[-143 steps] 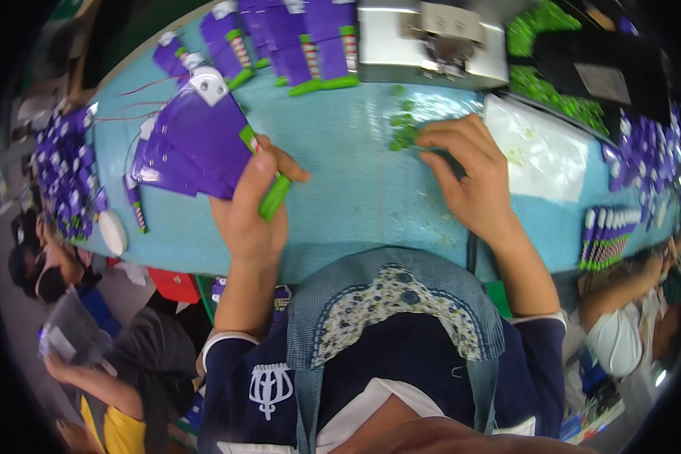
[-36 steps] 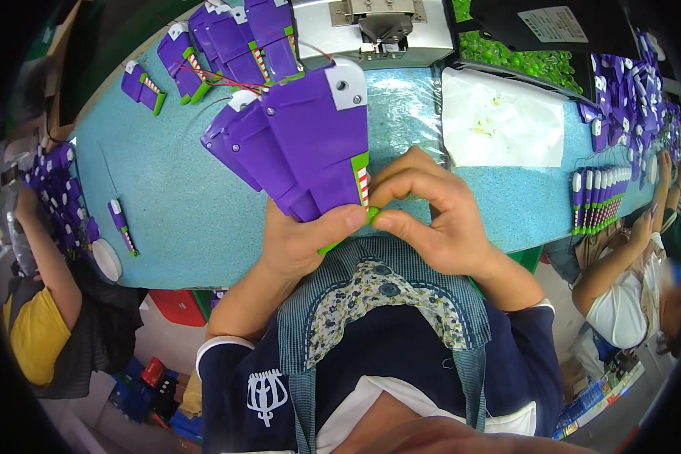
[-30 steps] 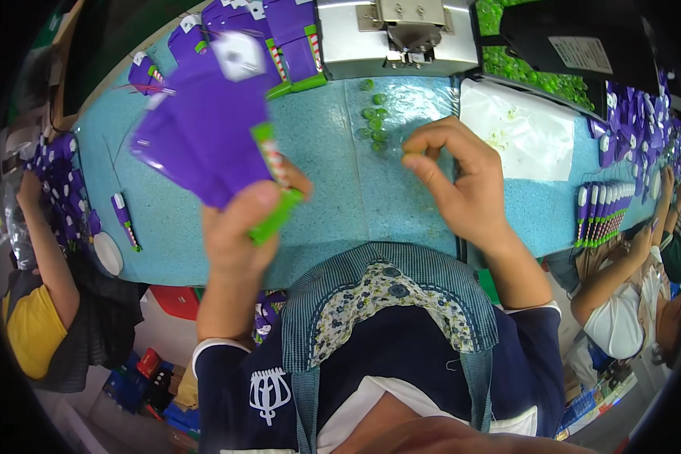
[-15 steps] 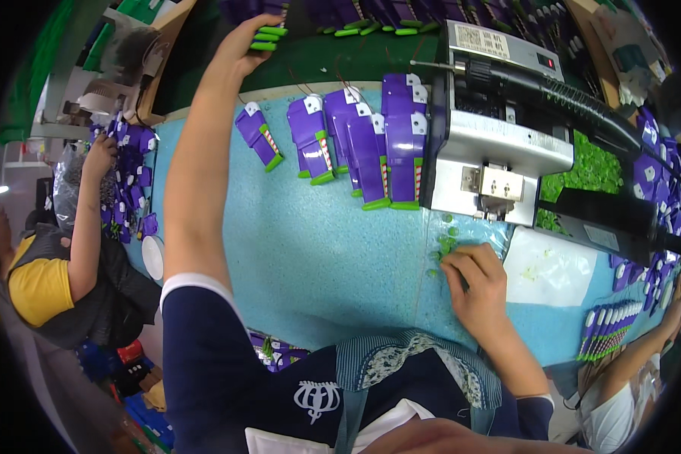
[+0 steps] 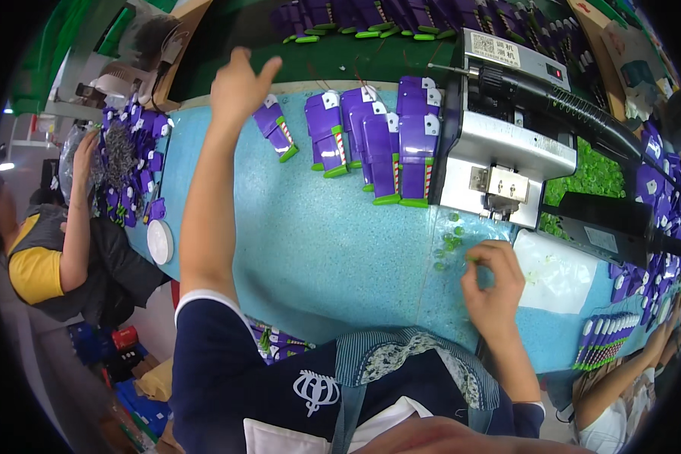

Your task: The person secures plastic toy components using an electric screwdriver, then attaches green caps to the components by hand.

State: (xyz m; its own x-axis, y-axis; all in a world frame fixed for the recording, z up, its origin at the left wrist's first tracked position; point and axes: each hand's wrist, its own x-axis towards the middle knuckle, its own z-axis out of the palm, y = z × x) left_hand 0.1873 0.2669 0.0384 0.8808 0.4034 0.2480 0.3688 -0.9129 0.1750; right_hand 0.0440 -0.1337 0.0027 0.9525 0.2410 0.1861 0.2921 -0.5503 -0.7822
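My left hand [image 5: 238, 87] is stretched out over the far edge of the blue tabletop, thumb and fingers apart, with nothing in it. Nearest to it lies a single purple plastic leg-shaped part [image 5: 275, 127] with a white joint and green foot. Several more purple leg parts [image 5: 374, 147] lie in a row to its right, thin wires sticking out at their far ends. My right hand [image 5: 495, 284] is in a pinch; a small green plastic piece [image 5: 473, 259] shows at its fingertips. Loose green pieces [image 5: 450, 242] lie just left of it on clear film.
A silver-and-black machine [image 5: 499, 144] stands right of the row, with a black corded tool [image 5: 567, 98] on top. Behind are heaped green pieces [image 5: 586, 170]. Purple parts line the dark green belt [image 5: 227, 57]. A white sheet [image 5: 556, 272] lies at right. Co-workers sit on both sides.
My left hand has let go of the purple parts with green ends at the belt and drawn back nearer. My right hand has lifted a green piece off the film, moving slightly right.
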